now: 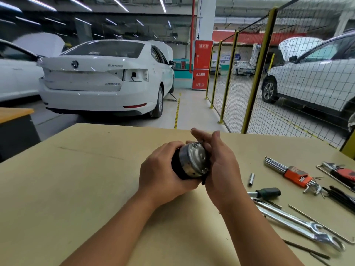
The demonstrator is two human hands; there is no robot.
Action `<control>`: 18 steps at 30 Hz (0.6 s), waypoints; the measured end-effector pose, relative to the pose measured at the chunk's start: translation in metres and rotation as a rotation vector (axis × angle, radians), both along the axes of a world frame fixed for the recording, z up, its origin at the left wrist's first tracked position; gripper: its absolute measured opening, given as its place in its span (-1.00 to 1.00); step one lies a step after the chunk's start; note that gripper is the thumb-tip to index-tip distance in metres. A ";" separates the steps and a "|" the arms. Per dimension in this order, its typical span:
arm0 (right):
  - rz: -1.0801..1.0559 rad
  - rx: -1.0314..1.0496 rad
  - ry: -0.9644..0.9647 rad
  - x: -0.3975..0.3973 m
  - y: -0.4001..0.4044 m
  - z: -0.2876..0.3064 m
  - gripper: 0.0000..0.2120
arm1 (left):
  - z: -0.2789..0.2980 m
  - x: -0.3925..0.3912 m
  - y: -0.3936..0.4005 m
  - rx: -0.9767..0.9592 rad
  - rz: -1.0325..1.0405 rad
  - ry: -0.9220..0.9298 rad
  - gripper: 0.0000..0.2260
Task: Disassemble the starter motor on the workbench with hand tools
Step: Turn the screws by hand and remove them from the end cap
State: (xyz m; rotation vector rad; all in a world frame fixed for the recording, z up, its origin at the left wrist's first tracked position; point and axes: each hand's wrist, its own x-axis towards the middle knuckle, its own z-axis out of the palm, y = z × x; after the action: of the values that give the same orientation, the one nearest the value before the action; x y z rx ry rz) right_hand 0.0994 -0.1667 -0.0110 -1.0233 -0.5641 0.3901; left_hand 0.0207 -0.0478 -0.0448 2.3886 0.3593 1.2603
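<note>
- Head view: the left hand [163,167] is seen curled round the black body of the starter motor [192,164], gripping it from the left side and from beneath.
- The right hand [219,164] is laid against the motor's right side, palm inward; its fingers [203,136] are held nearly straight and reach up past the top edge of the silver end cap. Whether anything is pinched between those fingers cannot be told.
- The motor is held between both hands just above the workbench [86,179], near its middle, with the silver end cap turned toward the camera and tilted slightly to the right.
- A small bolt head is noted at the cap's upper rim, another at its lower right edge.
- To the right of the hands, a small socket [250,179] is found lying on the bench, well apart from the motor.
- Just below it, a green-handled screwdriver [269,192] is laid across the bench.
- Two chrome spanners [299,226] are seen lying nearer the camera, pointing to the lower right.
- A set of hex keys in an orange holder [294,174] is placed further right.
- Beyond the bench, a white saloon car [103,79] is parked, and a yellow-posted mesh fence [249,83] is seen on the right.
</note>
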 end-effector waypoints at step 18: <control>-0.029 0.078 0.100 -0.004 0.002 0.000 -0.57 | -0.001 0.000 0.004 0.005 -0.043 -0.010 -0.31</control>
State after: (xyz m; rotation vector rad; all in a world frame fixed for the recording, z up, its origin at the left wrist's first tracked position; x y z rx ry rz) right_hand 0.0956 -0.1645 -0.0114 -0.9308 -0.4702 0.3884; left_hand 0.0203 -0.0442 -0.0461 2.3800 0.3000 1.2549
